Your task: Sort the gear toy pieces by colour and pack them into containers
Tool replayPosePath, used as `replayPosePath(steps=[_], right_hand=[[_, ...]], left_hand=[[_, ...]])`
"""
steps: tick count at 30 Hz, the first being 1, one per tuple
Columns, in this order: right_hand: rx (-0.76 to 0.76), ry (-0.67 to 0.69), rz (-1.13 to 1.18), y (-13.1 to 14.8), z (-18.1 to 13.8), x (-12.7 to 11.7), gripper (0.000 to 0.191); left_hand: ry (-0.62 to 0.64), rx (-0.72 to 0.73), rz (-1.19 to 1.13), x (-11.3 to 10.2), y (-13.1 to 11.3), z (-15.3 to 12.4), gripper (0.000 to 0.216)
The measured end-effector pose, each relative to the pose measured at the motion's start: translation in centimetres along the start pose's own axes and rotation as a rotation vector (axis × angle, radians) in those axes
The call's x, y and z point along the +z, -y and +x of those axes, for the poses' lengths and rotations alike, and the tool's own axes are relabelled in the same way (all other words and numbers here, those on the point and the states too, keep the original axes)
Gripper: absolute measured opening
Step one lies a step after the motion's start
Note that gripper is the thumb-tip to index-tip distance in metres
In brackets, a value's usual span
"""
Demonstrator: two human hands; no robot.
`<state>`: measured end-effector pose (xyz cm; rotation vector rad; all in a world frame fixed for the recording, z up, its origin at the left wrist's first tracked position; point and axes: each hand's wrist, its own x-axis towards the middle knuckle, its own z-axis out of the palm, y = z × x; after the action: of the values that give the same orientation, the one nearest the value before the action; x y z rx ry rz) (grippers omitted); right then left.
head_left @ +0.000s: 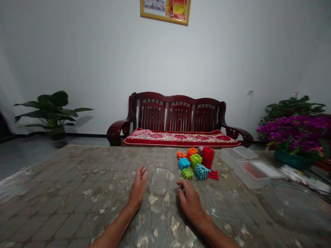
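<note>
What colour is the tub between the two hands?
The tub is colourless and see-through, as the head view shows.

- Left hand point(139, 186) is just beside a clear container point(159, 182) on the counter point(74, 186).
- Right hand point(190, 199) (fingers point(181, 195) loosely curled) is across the container.
- Colourful knobbly blocks point(196, 161) sit beyond, near frosted boxes point(245, 179).
- A wooden sofa point(167, 115) stands behind.

No readable text or numbers appear anywhere.

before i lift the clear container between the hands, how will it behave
The clear container is probably light, as it looks thin and see-through. Its glossy surface may be slippery. Sitting low on the table, it likely won't roll.
</note>
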<state>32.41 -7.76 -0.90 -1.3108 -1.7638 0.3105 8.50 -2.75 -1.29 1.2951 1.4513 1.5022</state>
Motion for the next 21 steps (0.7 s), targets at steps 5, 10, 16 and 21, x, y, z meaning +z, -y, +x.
replayPosePath(steps=[5, 10, 16, 21], right_hand=[[-0.050, 0.004, 0.047, -2.7, 2.3, 2.1, 0.058], [-0.090, 0.128, 0.110, -2.3, 2.1, 1.8, 0.048], [0.050, -0.086, 0.162, -2.0, 2.0, 1.3, 0.052], [0.067, -0.147, 0.130, -2.5, 2.1, 1.8, 0.075]], left_hand=[[0.000, 0.070, 0.103, 1.1, 1.2, -2.1, 0.067], [0.000, 0.034, 0.095, 1.2, 0.9, -2.2, 0.064], [0.095, -0.016, -0.060, 0.3, -0.5, -0.1, 0.061], [0.180, -0.036, -0.110, -0.1, -0.8, 1.0, 0.058]])
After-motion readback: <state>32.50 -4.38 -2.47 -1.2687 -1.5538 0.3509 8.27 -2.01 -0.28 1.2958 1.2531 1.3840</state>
